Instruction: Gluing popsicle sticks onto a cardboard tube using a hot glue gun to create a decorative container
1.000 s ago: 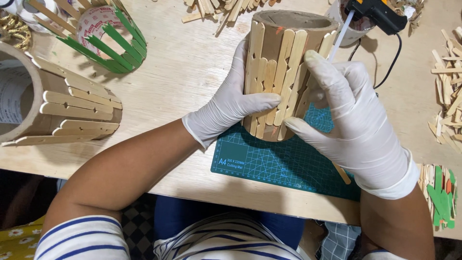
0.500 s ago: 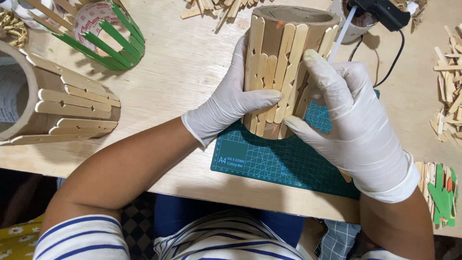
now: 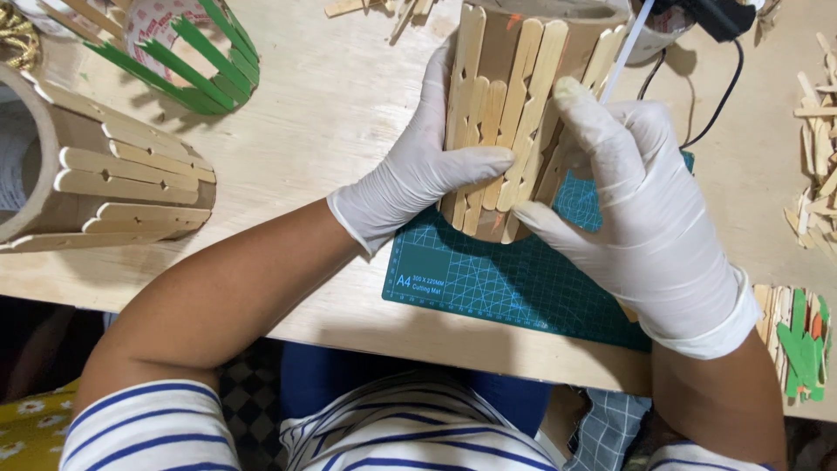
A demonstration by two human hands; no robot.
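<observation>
A round cardboard tube (image 3: 514,113) stands upright on a green cutting mat (image 3: 514,279) at the near edge of the bench (image 3: 331,105). Pale flat wooden sticks, some notched, are stuck lengthwise side by side around its wall, with bare brown cardboard showing between a few near the top. Its open rim faces up.

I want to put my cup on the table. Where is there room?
Bare wood lies between the green stick basket, the wooden stick tube and the left hand. Crowded: the green mat under the stick holder and right hand, and the right edge with loose sticks.
</observation>
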